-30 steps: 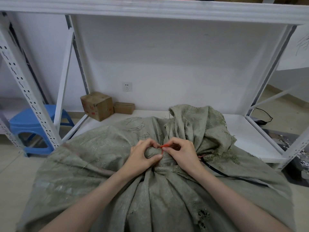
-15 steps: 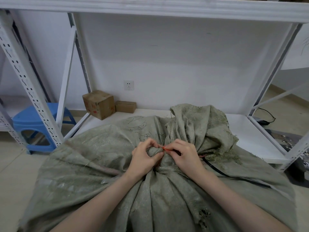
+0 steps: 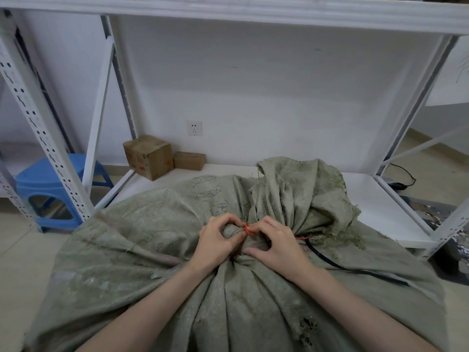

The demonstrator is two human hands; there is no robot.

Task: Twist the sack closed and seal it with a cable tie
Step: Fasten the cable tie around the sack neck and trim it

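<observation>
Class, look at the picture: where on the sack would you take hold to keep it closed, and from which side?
Probably best to take the sack at its gathered neck, just below the orange cable tie, coming from above. The folds bunch narrowest there, between the left hand and right hand.

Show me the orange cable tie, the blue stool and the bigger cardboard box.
orange cable tie [image 3: 248, 230], head view, its visible loop.
blue stool [image 3: 38, 174], head view, seat top.
bigger cardboard box [image 3: 162, 161], head view, right side face.

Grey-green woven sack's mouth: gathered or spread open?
Gathered: the grey-green woven sack pleats into a neck gripped by left hand and right hand, orange cable tie there. Tie locked: cannot tell.
</observation>
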